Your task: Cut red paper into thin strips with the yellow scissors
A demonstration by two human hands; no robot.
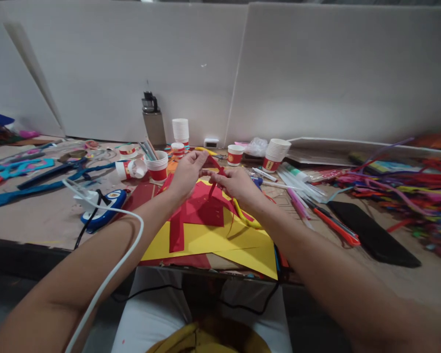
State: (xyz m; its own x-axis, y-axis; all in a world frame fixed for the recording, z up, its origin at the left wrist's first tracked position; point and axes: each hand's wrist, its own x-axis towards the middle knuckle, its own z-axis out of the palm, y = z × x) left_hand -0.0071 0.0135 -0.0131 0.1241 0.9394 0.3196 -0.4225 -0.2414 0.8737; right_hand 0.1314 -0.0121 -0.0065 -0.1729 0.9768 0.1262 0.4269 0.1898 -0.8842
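Observation:
Both hands are raised over the middle of the table, close together. A narrow red strip [215, 164] runs between them, with a loose end hanging down. My left hand [192, 169] pinches its upper left end between closed fingers. My right hand [236, 182] grips the strip at its right side, fingertips pointing left. Beneath them lie red paper pieces [202, 208] on yellow sheets [194, 239]. A yellow curved piece [242, 215] rests just below my right hand.
Paper cups [158, 166] and a blue power strip [105, 211] with a white cable stand left. At right lie an orange cutter [336, 226], a black phone-like slab [373, 233] and colourful pipe cleaners [419, 191]. Stacked cups [275, 154] stand behind.

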